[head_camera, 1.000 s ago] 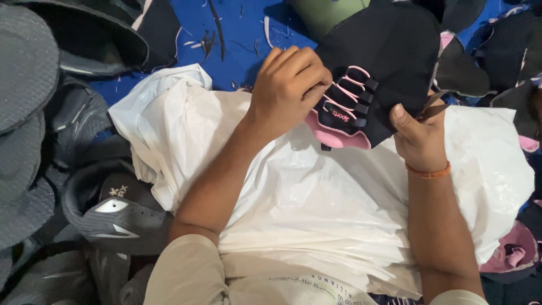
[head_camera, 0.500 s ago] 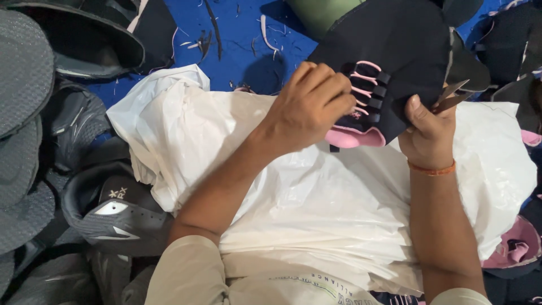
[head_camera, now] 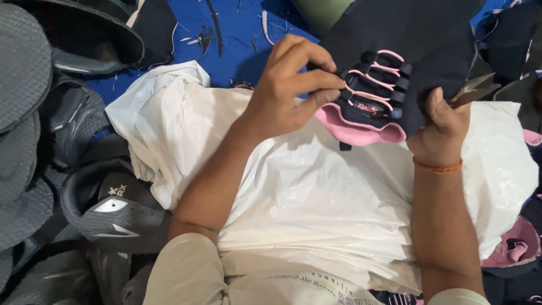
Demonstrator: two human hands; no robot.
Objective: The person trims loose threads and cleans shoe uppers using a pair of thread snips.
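I hold a black shoe upper [head_camera: 406, 39] with pink lining and pink lace loops above my lap. My left hand [head_camera: 288, 85] pinches its left edge beside the lace loops, fingers closed on the fabric. At the lower right side, my right hand [head_camera: 443, 127] grips the upper with the thumb pressed on its face; an orange thread band circles that wrist. Under both forearms lies a large white plastic bag [head_camera: 316, 214], spread across my lap.
Dark grey shoe uppers [head_camera: 113, 212] and grey soles [head_camera: 22, 73] are piled at the left. Blue floor sheet [head_camera: 237, 34] with thread scraps lies ahead. More black and pink shoe pieces [head_camera: 516, 248] sit at the right edge.
Both hands have lifted the black and pink upper up and to the right. My left hand has shifted along it to the lace loops.
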